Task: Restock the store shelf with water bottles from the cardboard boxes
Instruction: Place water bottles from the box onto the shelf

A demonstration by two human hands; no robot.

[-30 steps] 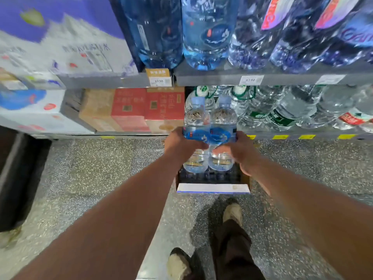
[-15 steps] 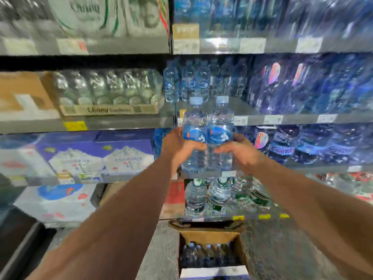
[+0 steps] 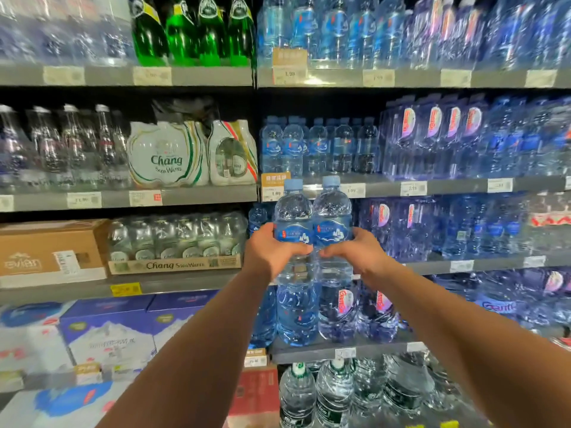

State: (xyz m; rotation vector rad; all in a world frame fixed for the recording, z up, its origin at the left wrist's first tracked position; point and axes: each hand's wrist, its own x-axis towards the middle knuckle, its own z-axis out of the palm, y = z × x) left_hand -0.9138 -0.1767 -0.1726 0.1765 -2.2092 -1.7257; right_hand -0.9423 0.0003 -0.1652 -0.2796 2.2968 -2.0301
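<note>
Your left hand (image 3: 272, 251) and right hand (image 3: 355, 254) each curl round one side of the two water bottles (image 3: 312, 217), clamping them together, long axes upright, caps up. Both hands sit level, equally near. The matching bottles (image 3: 318, 146) stand higher and farther back on the shelf (image 3: 383, 185). Expect a lift, then a forward push.

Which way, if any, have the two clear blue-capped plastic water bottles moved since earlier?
Yes, up: the water bottles rose from level with the green-capped bottles to the grey shelf rail.
</note>
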